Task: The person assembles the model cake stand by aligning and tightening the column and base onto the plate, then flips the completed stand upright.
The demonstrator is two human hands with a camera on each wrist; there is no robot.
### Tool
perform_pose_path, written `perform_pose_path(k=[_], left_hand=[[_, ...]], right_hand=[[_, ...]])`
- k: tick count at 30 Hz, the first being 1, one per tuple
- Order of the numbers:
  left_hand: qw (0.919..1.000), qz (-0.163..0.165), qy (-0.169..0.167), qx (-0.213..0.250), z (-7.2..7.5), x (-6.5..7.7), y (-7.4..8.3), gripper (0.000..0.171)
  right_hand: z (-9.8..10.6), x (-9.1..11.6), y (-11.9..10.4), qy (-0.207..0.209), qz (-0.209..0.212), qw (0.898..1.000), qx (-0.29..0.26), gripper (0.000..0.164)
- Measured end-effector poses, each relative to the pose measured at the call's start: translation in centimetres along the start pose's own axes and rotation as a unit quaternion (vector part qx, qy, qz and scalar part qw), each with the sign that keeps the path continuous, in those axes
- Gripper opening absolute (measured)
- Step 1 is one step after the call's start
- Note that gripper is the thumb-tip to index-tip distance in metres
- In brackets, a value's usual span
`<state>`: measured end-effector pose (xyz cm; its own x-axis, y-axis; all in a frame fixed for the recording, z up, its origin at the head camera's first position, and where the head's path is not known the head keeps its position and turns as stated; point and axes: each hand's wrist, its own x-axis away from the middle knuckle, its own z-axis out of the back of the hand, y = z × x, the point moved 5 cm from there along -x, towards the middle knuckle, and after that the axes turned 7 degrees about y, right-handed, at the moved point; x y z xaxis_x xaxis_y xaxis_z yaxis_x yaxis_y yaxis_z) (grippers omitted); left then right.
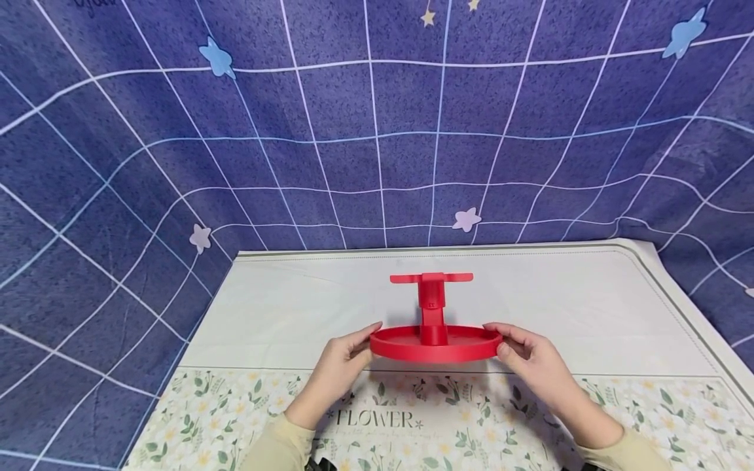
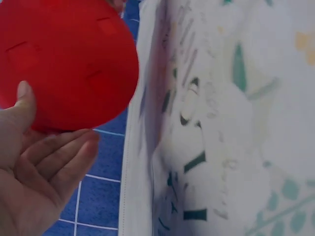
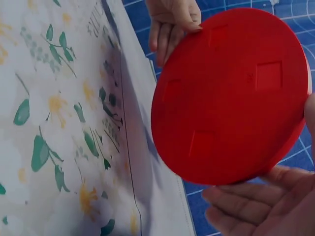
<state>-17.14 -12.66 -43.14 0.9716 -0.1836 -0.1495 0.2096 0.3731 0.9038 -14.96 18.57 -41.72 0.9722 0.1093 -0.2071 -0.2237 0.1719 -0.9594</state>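
Observation:
Both hands hold a red plastic stand point(image 1: 434, 353) between them, above the table. It has a round, rimmed base, a short central post point(image 1: 432, 294) and a flat crossbar at the top. My left hand point(image 1: 344, 363) grips the left edge of the base, and my right hand point(image 1: 536, 360) grips the right edge, fingers and thumb at the rim. In the left wrist view the smooth underside point(image 2: 69, 64) with shallow square recesses faces the camera. From the right wrist, the whole red disc point(image 3: 231, 98) shows, with the other hand at its far edge.
A table with a white cover point(image 1: 294, 307) lies below, its front part a floral mat point(image 1: 224, 418) printed with the word FLOWER. Behind and at the sides hangs a blue grid-patterned cloth point(image 1: 330, 163) with stars.

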Motion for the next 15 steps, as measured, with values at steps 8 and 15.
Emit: perform_pose_path(k=[8, 15], left_hand=[[0.9967, -0.036, 0.073, 0.008, 0.8, 0.0, 0.5, 0.037], [0.9843, -0.117, 0.117, -0.061, 1.1, 0.1, 1.4, 0.031]], right_hand=[[-0.1, 0.3, 0.3, -0.016, 0.063, 0.997, 0.037, 0.059], [0.3, 0.2, -1.5, 0.114, 0.193, 0.95, 0.216, 0.048]])
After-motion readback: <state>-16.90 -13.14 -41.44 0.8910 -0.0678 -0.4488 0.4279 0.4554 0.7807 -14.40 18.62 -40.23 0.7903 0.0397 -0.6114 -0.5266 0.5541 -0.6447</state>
